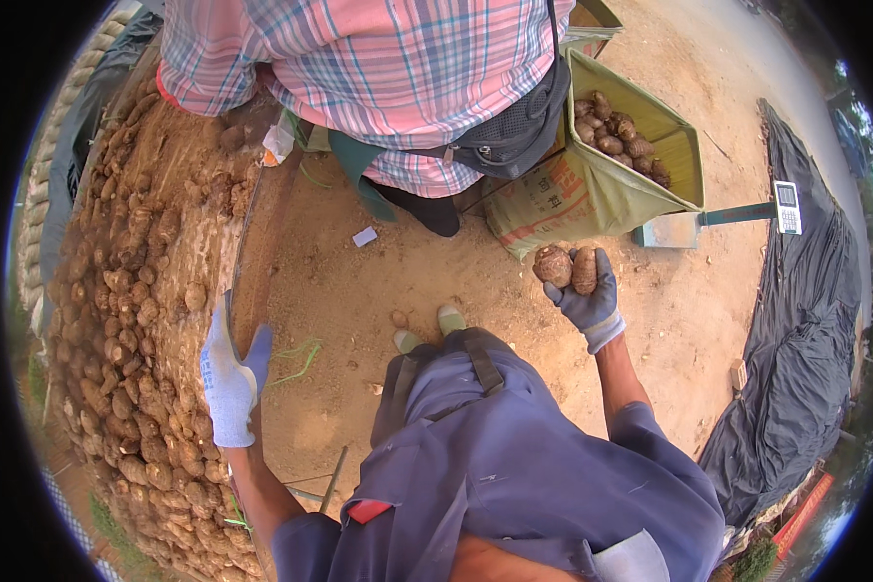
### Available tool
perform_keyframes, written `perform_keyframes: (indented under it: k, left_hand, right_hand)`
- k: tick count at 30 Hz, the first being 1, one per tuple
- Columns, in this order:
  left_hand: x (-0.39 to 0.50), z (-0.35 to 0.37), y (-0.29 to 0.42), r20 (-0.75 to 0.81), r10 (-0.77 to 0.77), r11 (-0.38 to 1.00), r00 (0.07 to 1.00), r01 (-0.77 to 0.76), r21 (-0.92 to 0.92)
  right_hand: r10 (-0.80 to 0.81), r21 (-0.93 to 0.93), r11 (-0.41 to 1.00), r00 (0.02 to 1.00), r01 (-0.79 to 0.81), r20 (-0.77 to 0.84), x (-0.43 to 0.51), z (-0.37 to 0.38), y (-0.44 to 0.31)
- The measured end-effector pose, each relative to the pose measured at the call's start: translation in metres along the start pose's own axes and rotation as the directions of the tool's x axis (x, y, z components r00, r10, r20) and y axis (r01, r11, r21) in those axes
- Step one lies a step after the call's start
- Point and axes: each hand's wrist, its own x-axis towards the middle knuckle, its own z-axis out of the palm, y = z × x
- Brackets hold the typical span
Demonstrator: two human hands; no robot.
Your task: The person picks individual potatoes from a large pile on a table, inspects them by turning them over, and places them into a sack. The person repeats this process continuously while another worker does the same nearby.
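Two brown taro corms, a round one [552,266] and a longer one [585,271], sit in my gloved right hand [586,295], held out over the dirt ground near an open sack. My left hand [233,371], in a pale blue-grey work glove, has thumb and fingers apart and holds nothing. It is at the edge of a long table [262,247] bearing a large heap of taro corms [127,342]. The yellow-green woven sack [582,196] stands propped open ahead to the right, with several corms [618,134] inside.
A person in a plaid shirt [407,80] stands ahead beside the table. A platform scale [667,231] with a keypad display [787,206] is by the sack. Black plastic sheeting [793,349] lies along the right. A small white slip [364,236] is on the ground.
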Motion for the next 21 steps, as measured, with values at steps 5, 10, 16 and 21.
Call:
perform_keyframes:
  k: [5,10,16,21]
  left_hand:
    - [0.000,0.003,-0.003,-0.025,0.048,0.997,0.999,-0.047,0.057]
    - [-0.003,0.000,-0.001,-0.009,0.080,0.996,0.997,-0.080,0.045]
    - [-0.005,-0.001,0.001,-0.023,0.104,0.993,0.994,-0.103,0.055]
    - [-0.005,0.004,-0.004,-0.081,0.141,0.982,0.987,-0.129,0.141]
  right_hand:
    - [-0.275,-0.067,0.959,0.961,0.274,-0.007,0.002,0.020,-0.073]
    - [-0.234,-0.069,0.970,0.972,0.235,0.014,0.007,0.023,-0.059]
    - [-0.095,-0.109,0.990,0.992,0.086,-0.081,0.014,0.003,-0.026]
    - [-0.226,-0.263,0.948,0.962,0.180,-0.156,0.029,0.038,-0.093]
